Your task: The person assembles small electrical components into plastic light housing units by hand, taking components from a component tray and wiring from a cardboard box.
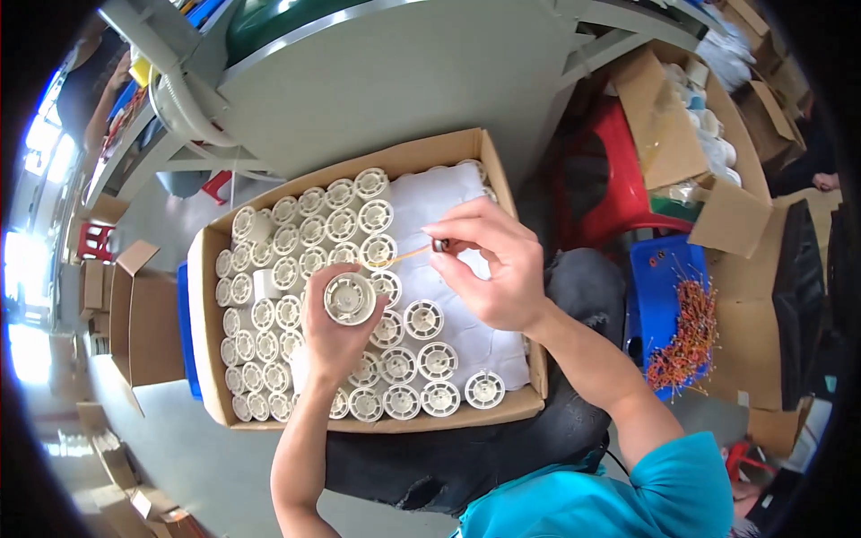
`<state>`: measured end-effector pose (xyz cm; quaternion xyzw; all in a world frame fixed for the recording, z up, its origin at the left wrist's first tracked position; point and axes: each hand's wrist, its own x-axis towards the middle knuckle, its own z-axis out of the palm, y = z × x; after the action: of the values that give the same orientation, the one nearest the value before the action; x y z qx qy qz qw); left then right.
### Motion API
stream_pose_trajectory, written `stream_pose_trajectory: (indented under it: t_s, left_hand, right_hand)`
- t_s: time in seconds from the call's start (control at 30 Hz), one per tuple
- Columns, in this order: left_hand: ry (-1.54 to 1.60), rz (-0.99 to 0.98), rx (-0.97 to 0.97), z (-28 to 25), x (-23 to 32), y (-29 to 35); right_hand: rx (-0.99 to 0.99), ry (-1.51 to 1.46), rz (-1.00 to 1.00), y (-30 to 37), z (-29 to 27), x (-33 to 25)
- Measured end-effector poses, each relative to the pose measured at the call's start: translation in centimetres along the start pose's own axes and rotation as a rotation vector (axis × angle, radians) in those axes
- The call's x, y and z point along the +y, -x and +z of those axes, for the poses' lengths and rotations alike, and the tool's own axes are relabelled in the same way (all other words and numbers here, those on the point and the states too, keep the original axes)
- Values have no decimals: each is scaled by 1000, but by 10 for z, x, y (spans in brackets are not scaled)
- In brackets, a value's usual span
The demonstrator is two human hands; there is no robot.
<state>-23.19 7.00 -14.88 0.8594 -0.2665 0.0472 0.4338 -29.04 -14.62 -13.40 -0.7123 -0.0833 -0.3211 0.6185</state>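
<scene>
My left hand [330, 348] is wrapped round a white round plastic housing [350, 299], its open ribbed end facing up. Between the thumb and fingertips of my right hand [502, 269] is a small dark cylindrical part [439, 244]. A thin orange wire [408, 255] runs from that part toward the housing; where its far end attaches I cannot tell. Both hands are above a shallow cardboard box [489, 414]. Rows of similar white housings [438, 360] stand in it, on the left and along the near side, beside a white sheet [439, 199].
To the right, a blue tray [653, 269] holds a heap of orange-red wired parts [686, 332]. Behind it are a red stool [619, 170] and an open carton [664, 134] of white pieces. A grey machine panel [395, 90] rises beyond the box. Another carton [152, 323] stands left.
</scene>
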Motion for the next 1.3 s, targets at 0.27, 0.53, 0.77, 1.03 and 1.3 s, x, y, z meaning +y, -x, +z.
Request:
stream_pose_trajectory:
  t_s: [0.27,0.53,0.77,1.03,1.3]
  left_hand:
    - [-44,91,44,2,-3,5]
    - [-56,107,36,1,-5,6]
    - [-24,148,38,5,-5,6]
    - [-210,229,-51,14,-10,21]
    - [-226,54,-130,12,22,19]
  right_hand:
    - [-108,72,-74,12,14,-10]
    - [-108,46,-61,17,21,-12]
    - [-112,111,-38,20,23,-12]
    - [-131,107,-12,41,54,9]
    - [-274,16,182,36,44,3]
